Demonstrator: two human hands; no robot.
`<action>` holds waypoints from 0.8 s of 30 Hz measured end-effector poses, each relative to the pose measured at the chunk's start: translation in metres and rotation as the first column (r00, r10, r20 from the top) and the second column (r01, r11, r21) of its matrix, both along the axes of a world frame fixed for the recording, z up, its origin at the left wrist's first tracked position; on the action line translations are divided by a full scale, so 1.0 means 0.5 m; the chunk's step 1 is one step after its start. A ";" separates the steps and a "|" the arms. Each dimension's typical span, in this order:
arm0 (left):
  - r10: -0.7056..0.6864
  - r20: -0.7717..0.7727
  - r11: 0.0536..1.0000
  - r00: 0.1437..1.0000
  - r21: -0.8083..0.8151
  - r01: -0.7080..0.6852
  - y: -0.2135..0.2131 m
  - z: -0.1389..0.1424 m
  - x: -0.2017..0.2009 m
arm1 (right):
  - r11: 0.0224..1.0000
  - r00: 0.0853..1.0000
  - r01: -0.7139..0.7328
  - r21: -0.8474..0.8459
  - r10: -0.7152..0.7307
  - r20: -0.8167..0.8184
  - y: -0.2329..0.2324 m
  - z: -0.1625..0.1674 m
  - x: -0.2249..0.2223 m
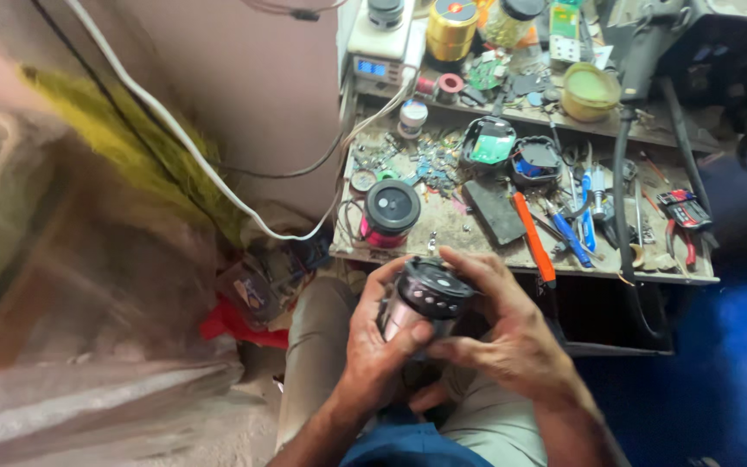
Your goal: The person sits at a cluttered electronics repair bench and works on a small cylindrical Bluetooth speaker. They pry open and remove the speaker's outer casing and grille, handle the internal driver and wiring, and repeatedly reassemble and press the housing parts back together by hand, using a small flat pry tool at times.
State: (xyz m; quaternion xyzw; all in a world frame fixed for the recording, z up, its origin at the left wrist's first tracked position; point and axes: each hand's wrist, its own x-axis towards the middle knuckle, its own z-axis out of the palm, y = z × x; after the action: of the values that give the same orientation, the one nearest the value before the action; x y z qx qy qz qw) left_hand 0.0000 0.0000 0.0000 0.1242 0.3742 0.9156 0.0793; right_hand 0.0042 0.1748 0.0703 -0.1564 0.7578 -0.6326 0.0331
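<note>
Both my hands hold a small cylindrical speaker [424,301] with a black round top and silvery-pink body, above my lap. My left hand [378,333] wraps its left side, thumb on the body. My right hand [503,324] grips its right side, fingers curled over the black top rim. A second, similar cylinder with a black top and red body [388,214] stands on the low wooden workbench [477,246] just beyond my hands.
The bench carries an orange-handled screwdriver [533,238], blue-handled tools [574,229], red pliers [685,216], opened black casings with circuit boards [512,151], solder spools and loose parts. A white cable [175,130] runs down the pink wall. Plastic sheeting [71,259] lies left; blue floor right.
</note>
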 end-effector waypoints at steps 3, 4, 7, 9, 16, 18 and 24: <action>-0.020 0.051 0.992 0.999 0.127 0.013 0.007 0.010 -0.005 | 0.995 0.993 0.075 -0.066 -0.068 0.096 -0.025 -0.012 0.007; -0.008 0.074 0.993 0.997 0.116 -0.001 0.008 0.016 -0.002 | 0.993 0.988 0.081 -0.082 -0.069 0.139 -0.032 -0.011 0.013; 0.025 0.103 0.998 0.994 0.058 -0.032 -0.002 0.040 0.002 | 0.985 0.960 0.101 -0.139 -0.061 0.272 -0.059 -0.002 0.029; 0.037 0.067 0.999 0.997 0.010 -0.038 0.001 0.051 0.004 | 0.979 0.931 0.118 -0.166 -0.051 0.360 -0.060 0.002 0.036; -0.058 -0.357 0.881 0.932 -0.458 -0.120 -0.079 0.113 -0.052 | 0.970 0.986 0.074 -0.233 -0.036 0.163 -0.063 -0.003 0.032; -0.201 -0.447 0.759 0.872 -0.634 -0.150 -0.107 0.143 -0.073 | 0.991 0.981 0.097 -0.092 -0.080 0.177 -0.059 0.000 0.034; -0.234 -0.547 0.654 0.804 -0.700 -0.287 -0.091 0.173 -0.087 | 0.971 0.970 0.235 0.048 -0.237 0.054 -0.067 0.006 0.026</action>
State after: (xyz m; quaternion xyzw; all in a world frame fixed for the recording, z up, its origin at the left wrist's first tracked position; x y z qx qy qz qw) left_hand -0.0436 -0.0456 0.0867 0.3538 0.7268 0.5886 -0.0119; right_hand 0.0172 0.1415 0.0735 -0.0456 0.7824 -0.6208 -0.0169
